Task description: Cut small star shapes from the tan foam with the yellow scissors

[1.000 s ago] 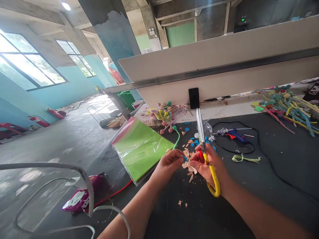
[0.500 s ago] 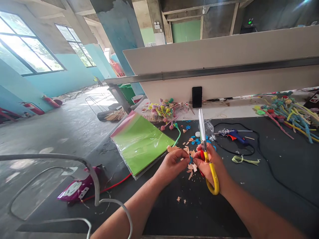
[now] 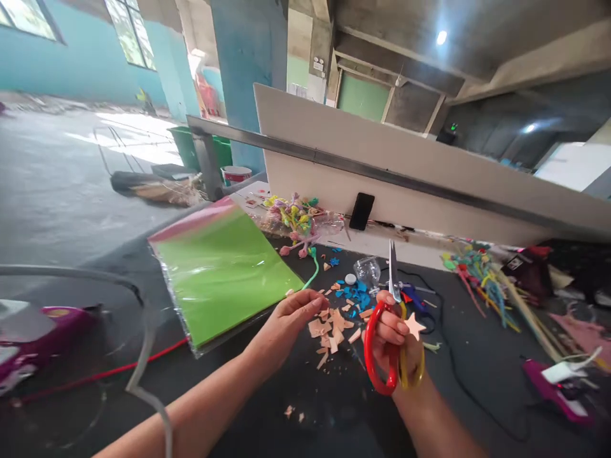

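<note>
Head view, looking forward and down over a dark work mat. Left hand (image 3: 290, 324) open and empty, fingers apart and lightly curled, just above a loose scatter of peach foam scraps (image 3: 331, 331). Right hand (image 3: 389, 337) raised, fingers closed through the red loop of a pair of scissors (image 3: 368, 346), yellow handle alongside, closed steel blades (image 3: 393, 270) pointing upward, clear of the scraps: a hold more for keeping the points out of the way than for cutting, by the look of it. Pale pink foam star (image 3: 414, 326) at the right hand's fingertips, exact hold hard to tell. Blue foam bits (image 3: 356, 296) just beyond, near a clear plastic cup (image 3: 367, 272). Farther left, a green sheet in clear wrap (image 3: 222, 273), lying flat, away from the scraps. Behind, a bunch of pipe-cleaner flowers (image 3: 296, 219), and a black phone (image 3: 361, 211) propped upright against a white panel (image 3: 334, 146), facing the mat.
</note>
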`<action>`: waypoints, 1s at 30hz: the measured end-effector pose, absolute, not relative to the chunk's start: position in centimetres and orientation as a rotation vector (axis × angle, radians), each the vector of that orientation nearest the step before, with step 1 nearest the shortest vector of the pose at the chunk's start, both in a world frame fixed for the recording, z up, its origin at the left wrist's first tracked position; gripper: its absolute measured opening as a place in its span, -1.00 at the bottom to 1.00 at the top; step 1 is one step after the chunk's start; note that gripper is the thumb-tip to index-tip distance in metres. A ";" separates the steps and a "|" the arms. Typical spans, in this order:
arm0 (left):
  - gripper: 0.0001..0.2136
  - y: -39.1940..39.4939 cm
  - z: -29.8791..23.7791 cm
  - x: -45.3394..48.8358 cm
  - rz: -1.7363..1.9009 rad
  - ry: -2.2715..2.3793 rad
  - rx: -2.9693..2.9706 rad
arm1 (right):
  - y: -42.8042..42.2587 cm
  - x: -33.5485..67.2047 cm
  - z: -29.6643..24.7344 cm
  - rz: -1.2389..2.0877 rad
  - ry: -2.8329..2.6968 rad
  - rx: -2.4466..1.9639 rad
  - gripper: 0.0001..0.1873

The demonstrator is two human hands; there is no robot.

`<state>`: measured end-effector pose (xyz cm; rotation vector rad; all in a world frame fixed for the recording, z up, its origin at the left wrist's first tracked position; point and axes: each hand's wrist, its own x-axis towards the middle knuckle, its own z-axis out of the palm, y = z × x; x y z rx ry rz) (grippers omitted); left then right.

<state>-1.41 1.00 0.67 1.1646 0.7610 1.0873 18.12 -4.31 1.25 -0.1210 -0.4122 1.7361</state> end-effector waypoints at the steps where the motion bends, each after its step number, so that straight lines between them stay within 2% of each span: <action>1: -0.81 1.1 0.6 -1.5 1.089 0.754 1.160 | -4.3 18.4 1.3 1.716 -0.397 -0.104 -0.56; 6: -0.81 1.2 0.3 -1.6 1.079 0.711 1.191 | -3.9 18.9 1.2 1.658 -0.473 -0.187 -0.68; 12: -0.84 0.9 0.4 -1.5 1.108 0.693 1.291 | -3.9 18.5 0.1 1.653 -0.558 -0.276 -0.59; 18: -0.95 0.2 0.8 -1.7 1.322 0.712 1.609 | -3.8 17.9 0.3 1.581 -0.614 -0.448 -0.67; 21: -0.97 -0.3 1.2 -1.6 1.373 0.646 1.744 | -3.5 16.7 0.4 1.499 -0.735 -0.568 -0.65; 24: -0.93 -0.6 1.2 -1.2 1.267 0.625 1.714 | -3.1 15.3 -0.2 1.368 -0.829 -0.716 -0.59; 30: -0.71 -0.4 0.0 -0.1 0.965 0.719 1.325 | -2.7 14.6 -1.8 1.137 -0.878 -0.905 -0.61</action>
